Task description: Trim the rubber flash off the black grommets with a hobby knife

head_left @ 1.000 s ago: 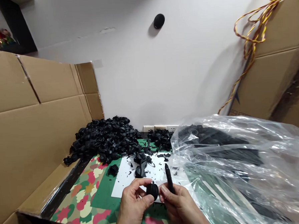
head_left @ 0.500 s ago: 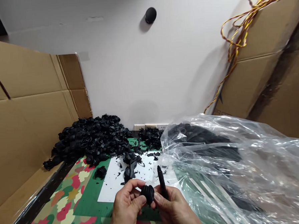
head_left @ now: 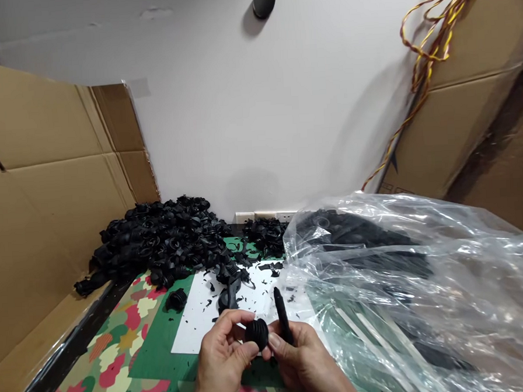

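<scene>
Low in the middle of the head view, my left hand [head_left: 223,353] pinches a small black ribbed rubber bellows [head_left: 256,335] between thumb and fingers. My right hand [head_left: 305,353] is closed around a black pen-shaped tool [head_left: 282,312], whose narrow end points up and away from me. The right thumb and fingertips also touch the right side of the bellows. Beneath and beyond the hands lies a white sheet [head_left: 185,334] sprinkled with black scraps. One more ribbed black piece [head_left: 176,300] rests left of the sheet.
A big heap of black rubber pieces [head_left: 158,236] sits at the back left beside a cardboard box [head_left: 51,201]. A smaller black pile [head_left: 266,234] is near the wall sockets. To the right spreads a clear plastic bag [head_left: 379,260] with black parts inside. Yellow-brown twisted wire [head_left: 425,64] hangs by cardboard.
The camera view has shifted slightly. The bellows sits a little differently between the fingers, with its ribs turned a bit. Both hands keep their holds.
</scene>
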### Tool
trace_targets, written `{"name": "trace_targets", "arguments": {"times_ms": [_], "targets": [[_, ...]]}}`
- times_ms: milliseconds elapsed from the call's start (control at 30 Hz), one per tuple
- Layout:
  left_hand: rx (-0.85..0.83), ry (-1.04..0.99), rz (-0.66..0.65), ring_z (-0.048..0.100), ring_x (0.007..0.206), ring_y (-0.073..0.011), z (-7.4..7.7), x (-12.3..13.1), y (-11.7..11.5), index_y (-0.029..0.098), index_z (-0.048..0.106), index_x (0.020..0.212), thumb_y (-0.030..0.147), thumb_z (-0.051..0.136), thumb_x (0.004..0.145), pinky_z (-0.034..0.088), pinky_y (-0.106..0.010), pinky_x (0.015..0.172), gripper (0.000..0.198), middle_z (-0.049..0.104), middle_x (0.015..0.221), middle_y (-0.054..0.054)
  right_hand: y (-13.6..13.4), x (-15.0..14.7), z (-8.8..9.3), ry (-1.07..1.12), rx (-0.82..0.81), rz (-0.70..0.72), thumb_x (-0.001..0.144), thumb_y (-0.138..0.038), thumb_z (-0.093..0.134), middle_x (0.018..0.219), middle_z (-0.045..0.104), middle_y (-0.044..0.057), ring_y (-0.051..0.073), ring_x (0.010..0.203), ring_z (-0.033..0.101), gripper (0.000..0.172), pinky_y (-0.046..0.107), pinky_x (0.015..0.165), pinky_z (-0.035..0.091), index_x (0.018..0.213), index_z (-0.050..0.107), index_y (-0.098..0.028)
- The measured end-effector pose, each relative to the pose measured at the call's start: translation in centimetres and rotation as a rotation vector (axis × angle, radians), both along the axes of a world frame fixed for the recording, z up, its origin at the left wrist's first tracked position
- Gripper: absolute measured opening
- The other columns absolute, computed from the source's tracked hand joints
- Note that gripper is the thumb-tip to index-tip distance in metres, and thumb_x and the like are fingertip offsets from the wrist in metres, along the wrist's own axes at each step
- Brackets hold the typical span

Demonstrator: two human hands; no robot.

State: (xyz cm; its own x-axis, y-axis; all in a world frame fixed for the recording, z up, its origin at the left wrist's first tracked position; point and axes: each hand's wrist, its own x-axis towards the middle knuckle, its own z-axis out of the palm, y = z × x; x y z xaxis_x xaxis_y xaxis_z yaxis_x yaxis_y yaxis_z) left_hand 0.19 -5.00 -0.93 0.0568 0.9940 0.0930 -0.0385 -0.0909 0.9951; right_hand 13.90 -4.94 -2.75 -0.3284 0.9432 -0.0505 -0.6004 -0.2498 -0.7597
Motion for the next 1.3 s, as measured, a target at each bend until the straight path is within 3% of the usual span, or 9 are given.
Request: {"name": "trace_targets", "arguments": {"times_ms": [233, 433, 833, 1000, 1167, 1300], "targets": [[-0.009, -0.028, 0.000, 0.060, 0.051, -0.0128, -0.2, 0.0, 0.3, 0.018, 0.067, 0.088, 0.016, 0.067, 0.064, 0.042, -0.019, 0.047, 0.024, 0.067, 0.059, 0.000, 0.4, -0.4, -0.7, -0.055, -0.059, -0.039, 0.059, -0.047, 0.078, 0.037, 0.038, -0.011, -0.001, 0.027, 0.011, 0.038, 0.020, 0.034, 0.023, 0.054, 0.060, -0.014], [-0.102, -0.091, -0.016, 0.060, 0.054, -0.0151, -1.4, -0.3, 0.7, 0.014, 0.065, 0.094, 0.023, 0.068, 0.068, 0.042, -0.020, 0.045, 0.028, 0.069, 0.058, -0.004, 0.5, -0.4, 0.1, -0.040, -0.051, 0.014, 0.062, -0.049, 0.076, 0.032, 0.025, -0.015, 0.000, 0.028, 0.007, 0.039, 0.020, 0.033, 0.023, 0.056, 0.058, -0.015], [-0.130, -0.120, -0.014, 0.060, 0.053, -0.0143, -1.0, -0.3, 1.1, 0.013, 0.064, 0.093, 0.024, 0.071, 0.067, 0.043, -0.020, 0.046, 0.028, 0.070, 0.059, -0.005, 1.1, -0.8, -0.4, -0.049, -0.062, 0.036, 0.060, -0.053, 0.075, 0.033, 0.025, -0.015, -0.001, 0.027, 0.005, 0.041, 0.020, 0.033, 0.013, 0.058, 0.055, -0.016], [-0.122, -0.131, 0.028, 0.060, 0.052, -0.0149, -0.8, -0.1, 1.2, 0.013, 0.065, 0.089, 0.024, 0.072, 0.064, 0.043, -0.020, 0.045, 0.028, 0.069, 0.056, -0.004, 1.5, -0.5, -0.7, -0.124, -0.041, 0.046, 0.059, -0.058, 0.073, 0.035, 0.027, -0.013, 0.002, 0.030, 0.017, 0.046, 0.021, 0.037, 0.022, 0.057, 0.054, -0.016], [-0.143, -0.123, 0.064, 0.058, 0.050, -0.0149, -0.4, 0.2, 1.2, 0.014, 0.068, 0.085, 0.024, 0.073, 0.059, 0.043, -0.020, 0.044, 0.028, 0.068, 0.054, -0.004, 2.1, -0.7, -2.0, -0.174, -0.009, -0.002, 0.057, -0.062, 0.071, 0.043, 0.040, -0.007, 0.006, 0.039, 0.035, 0.050, 0.022, 0.045, 0.032, 0.055, 0.053, -0.016], [-0.026, -0.017, 0.175, 0.058, 0.056, -0.0157, 0.0, 0.2, 1.2, 0.019, 0.073, 0.075, 0.019, 0.076, 0.052, 0.046, -0.022, 0.048, 0.024, 0.069, 0.076, -0.004, 2.1, -0.8, -2.5, -0.279, 0.033, -0.097, 0.056, -0.065, 0.070, 0.052, 0.051, -0.001, 0.011, 0.050, 0.047, 0.053, 0.024, 0.052, 0.037, 0.058, 0.055, -0.014]]}}
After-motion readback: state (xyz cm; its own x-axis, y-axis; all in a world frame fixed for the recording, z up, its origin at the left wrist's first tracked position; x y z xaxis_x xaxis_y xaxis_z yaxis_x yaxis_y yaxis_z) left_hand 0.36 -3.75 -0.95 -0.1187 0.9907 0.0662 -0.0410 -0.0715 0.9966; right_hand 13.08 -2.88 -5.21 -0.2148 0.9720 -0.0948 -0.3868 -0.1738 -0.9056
